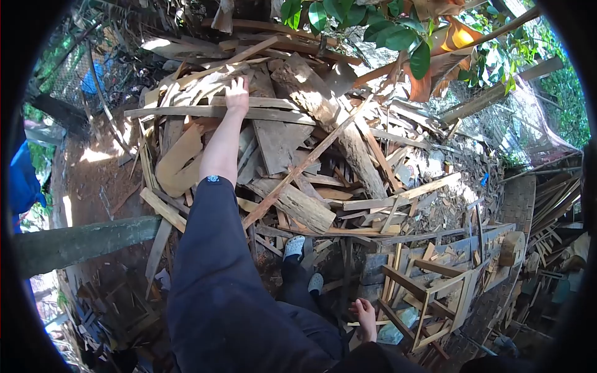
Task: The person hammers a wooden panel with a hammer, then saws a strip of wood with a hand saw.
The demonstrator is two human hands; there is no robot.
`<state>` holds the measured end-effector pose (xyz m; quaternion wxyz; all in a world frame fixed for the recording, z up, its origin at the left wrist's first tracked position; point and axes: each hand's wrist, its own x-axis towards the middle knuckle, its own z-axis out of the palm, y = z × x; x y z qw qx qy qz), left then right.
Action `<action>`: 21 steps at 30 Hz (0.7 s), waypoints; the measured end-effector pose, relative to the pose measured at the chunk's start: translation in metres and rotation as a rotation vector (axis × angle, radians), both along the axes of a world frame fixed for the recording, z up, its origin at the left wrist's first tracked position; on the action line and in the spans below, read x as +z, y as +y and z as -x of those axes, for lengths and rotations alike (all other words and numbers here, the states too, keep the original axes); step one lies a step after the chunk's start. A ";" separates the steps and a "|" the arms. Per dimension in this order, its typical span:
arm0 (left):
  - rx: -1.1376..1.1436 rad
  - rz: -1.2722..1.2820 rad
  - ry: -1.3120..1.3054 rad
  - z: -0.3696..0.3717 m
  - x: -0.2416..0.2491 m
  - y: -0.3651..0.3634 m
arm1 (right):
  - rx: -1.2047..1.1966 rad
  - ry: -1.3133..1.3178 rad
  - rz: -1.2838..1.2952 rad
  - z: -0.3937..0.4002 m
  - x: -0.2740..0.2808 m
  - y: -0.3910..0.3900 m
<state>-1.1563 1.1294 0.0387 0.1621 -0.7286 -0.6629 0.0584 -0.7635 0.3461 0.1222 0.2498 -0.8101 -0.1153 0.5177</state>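
Observation:
My left hand (236,96) stretches far out over a big heap of scrap wood, its fingers extended onto a rough, sunlit piece of wood (208,79). A long narrow strip of wood (168,112) passes beneath my left wrist. My right hand (365,316) hangs low near my body with loosely bent fingers and nothing visible in it. Close beside it stands a small wooden frame (429,292), with a pale plastic bag (398,326) behind its bars. A thick weathered log (336,118) and a flat grey board (273,137) lie right of my left hand.
A thin pole (298,171) slants across the heap. On the left a thick beam (87,244) juts in at low height. Leafy branches (398,37) overhang the upper right. My feet (294,247) stand at the heap's near edge; scraps and planks lie at right.

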 end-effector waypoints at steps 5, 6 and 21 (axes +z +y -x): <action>-0.056 -0.124 0.122 -0.004 0.004 0.020 | -0.051 0.065 0.057 0.009 0.014 0.004; -0.050 -0.120 0.126 0.002 0.002 0.017 | -0.047 0.064 0.053 0.008 0.014 0.005; -0.259 -0.204 -0.034 0.028 0.037 -0.032 | -0.017 -0.002 0.003 -0.011 0.004 0.012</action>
